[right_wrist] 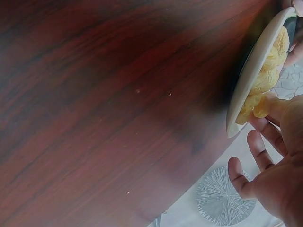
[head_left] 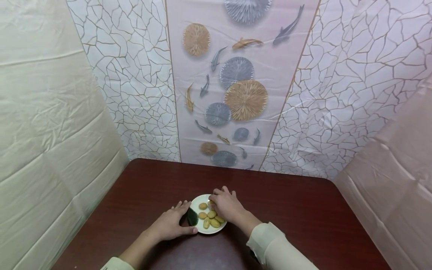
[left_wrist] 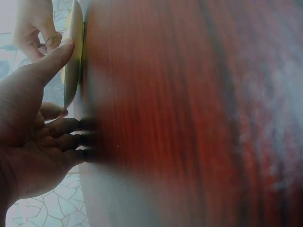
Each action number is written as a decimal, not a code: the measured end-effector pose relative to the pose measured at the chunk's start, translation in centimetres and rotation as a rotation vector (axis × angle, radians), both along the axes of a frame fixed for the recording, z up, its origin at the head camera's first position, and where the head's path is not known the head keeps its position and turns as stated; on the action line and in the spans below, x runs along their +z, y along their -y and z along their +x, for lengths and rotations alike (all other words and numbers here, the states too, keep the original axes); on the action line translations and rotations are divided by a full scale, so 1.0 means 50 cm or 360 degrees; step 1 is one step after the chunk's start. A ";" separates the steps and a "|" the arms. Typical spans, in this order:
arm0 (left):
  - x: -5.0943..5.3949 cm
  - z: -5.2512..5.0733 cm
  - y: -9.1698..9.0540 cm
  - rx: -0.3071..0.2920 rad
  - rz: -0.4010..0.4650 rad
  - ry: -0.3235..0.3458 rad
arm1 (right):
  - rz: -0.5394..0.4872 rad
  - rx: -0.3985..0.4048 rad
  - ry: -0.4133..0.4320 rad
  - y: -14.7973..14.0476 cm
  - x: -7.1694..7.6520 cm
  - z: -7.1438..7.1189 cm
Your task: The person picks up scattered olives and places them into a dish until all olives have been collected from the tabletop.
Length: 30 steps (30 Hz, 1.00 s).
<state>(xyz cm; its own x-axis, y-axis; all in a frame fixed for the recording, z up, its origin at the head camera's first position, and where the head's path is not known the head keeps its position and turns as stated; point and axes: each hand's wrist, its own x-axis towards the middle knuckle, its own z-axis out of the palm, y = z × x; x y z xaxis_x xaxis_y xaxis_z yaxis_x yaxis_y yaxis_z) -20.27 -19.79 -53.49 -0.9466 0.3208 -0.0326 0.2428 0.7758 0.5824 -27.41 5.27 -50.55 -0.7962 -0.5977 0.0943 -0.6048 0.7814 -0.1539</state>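
A round white plate (head_left: 209, 231) with a dark green, leaf-like patch (head_left: 192, 217) at its left side lies on the table. Several small, wrinkled, yellow oval fruits (head_left: 206, 223) sit on it; their exact kind is unclear. My left hand (head_left: 172, 222) holds the plate's left edge, thumb at the near rim and index finger farther along. Over the plate's far right part, my right hand (head_left: 225, 204) pinches one yellow oval fruit (right_wrist: 260, 108) between thumb and fingers, its other fingers spread. From above, that hand partly hides the fruit.
The dark red wooden table (head_left: 287, 210) extends around the plate on all sides. Behind it hangs a patterned cloth (head_left: 216, 82) with fish and round shapes. Plain beige cloth (head_left: 40, 131) covers the left side, and more hangs at the right.
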 end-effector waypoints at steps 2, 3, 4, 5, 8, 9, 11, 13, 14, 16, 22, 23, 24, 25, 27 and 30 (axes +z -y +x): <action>0.001 0.001 -0.001 -0.0002 0.0003 0.0001 | 0.0005 -0.0002 -0.0010 0.000 -0.001 0.000; 0.001 0.001 -0.001 -0.0003 0.0004 0.0001 | 0.0006 -0.0003 -0.0008 -0.001 -0.001 0.000; 0.001 0.002 -0.002 -0.0003 0.0005 0.0002 | 0.0008 -0.0004 -0.0007 -0.001 -0.001 0.001; 0.001 0.002 -0.002 -0.0004 0.0006 0.0004 | 0.0009 -0.0005 -0.0006 -0.001 -0.001 0.001; 0.001 0.004 -0.004 -0.0010 0.0007 0.0009 | 0.0010 -0.0010 0.0013 -0.004 -0.001 0.003; 0.002 0.004 -0.005 -0.0012 0.0008 0.0007 | 0.0011 -0.0013 0.0019 -0.005 -0.001 0.003; 0.003 0.004 -0.005 -0.0017 0.0012 0.0002 | 0.0006 -0.0018 0.0021 -0.007 -0.001 0.004; 0.003 0.004 -0.005 -0.0022 0.0015 -0.0003 | 0.0000 -0.0024 0.0023 -0.010 -0.002 0.005; 0.003 0.004 -0.005 -0.0024 0.0015 -0.0003 | -0.0003 -0.0024 0.0019 -0.011 -0.002 0.006; 0.003 0.003 -0.005 -0.0026 0.0015 -0.0001 | -0.0018 -0.0023 0.0013 -0.013 -0.002 0.007; 0.003 -0.003 -0.004 -0.0035 0.0002 0.0009 | -0.0068 -0.0004 -0.0011 -0.023 0.002 0.015; 0.003 -0.003 -0.004 -0.0034 0.0000 0.0012 | -0.0072 0.0004 -0.0026 -0.024 0.002 0.018; 0.004 -0.003 -0.002 -0.0031 0.0002 0.0021 | -0.0077 0.0014 -0.0042 -0.026 0.004 0.021; 0.005 -0.003 -0.001 -0.0028 0.0002 0.0027 | -0.0091 0.0022 -0.0053 -0.029 0.006 0.025; 0.008 -0.004 0.004 -0.0012 0.0002 0.0039 | -0.0097 0.0026 -0.0078 -0.035 0.009 0.033; 0.015 -0.004 0.010 0.0033 0.0030 0.0032 | -0.0126 0.0011 -0.0088 -0.050 0.016 0.050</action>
<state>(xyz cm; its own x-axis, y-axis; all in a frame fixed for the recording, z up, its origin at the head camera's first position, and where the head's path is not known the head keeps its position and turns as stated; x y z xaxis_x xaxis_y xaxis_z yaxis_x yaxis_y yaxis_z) -20.47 -20.31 -52.73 -0.9522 0.3020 -0.0457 0.2152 0.7694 0.6015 -24.88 7.78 -49.74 -0.7845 -0.5918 0.1854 -0.6192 0.7640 -0.1812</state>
